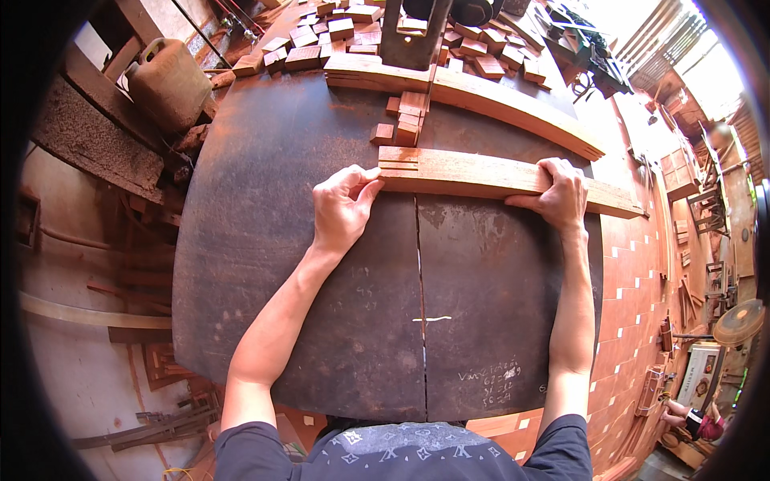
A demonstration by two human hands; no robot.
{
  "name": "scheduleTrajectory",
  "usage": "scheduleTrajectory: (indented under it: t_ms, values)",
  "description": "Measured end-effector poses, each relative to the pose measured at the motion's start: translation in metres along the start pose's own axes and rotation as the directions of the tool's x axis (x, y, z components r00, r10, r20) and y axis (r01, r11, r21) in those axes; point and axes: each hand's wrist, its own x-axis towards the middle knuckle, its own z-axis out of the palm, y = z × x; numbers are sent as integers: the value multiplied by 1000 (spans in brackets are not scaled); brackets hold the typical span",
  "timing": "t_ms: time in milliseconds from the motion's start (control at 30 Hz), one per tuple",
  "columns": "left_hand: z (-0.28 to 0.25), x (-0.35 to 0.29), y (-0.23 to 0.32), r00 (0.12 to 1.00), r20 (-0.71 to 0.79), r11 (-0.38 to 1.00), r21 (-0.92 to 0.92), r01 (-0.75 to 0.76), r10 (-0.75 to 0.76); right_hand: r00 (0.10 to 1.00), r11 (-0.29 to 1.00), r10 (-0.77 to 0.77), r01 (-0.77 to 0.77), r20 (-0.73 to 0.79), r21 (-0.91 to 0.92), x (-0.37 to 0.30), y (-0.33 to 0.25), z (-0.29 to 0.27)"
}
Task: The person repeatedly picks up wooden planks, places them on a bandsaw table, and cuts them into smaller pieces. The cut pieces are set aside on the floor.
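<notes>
A long reddish wooden beam point(465, 171) lies crosswise on a dark saw table point(265, 240), with narrow slots cut into its left end. My left hand point(346, 204) pinches that left end between thumb and fingers. Farther right along the beam, my right hand point(561, 192) grips it, fingers over the top and thumb against the near side. Just beyond the beam's left end, small wooden blocks point(407, 120) sit beside a thin upright strip that looks like a saw blade point(429, 92).
A second, longer beam point(497, 104) lies behind, under a metal guide post point(413, 36). Many cut blocks point(305, 54) are heaped at the back. A slit point(420, 264) runs to the table's near edge. A plastic jerrycan point(168, 84) stands left; a person point(702, 421) is far right.
</notes>
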Motion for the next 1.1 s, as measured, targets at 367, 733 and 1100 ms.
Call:
scheduleTrajectory:
  t_ms: [367,733,1100]
  values:
    - [-2,1,5,999,28,998,58,33,-35,1000,1000,7,-7,-6,18,-1,6,6]
    - [-2,0,3,998,30,996,75,49,-51,1000,1000,-9,9,-9,-3,-1,3,3]
    - [-2,1,2,999,25,998,49,37,-38,1000,1000,-19,19,-22,13,0,2,3]
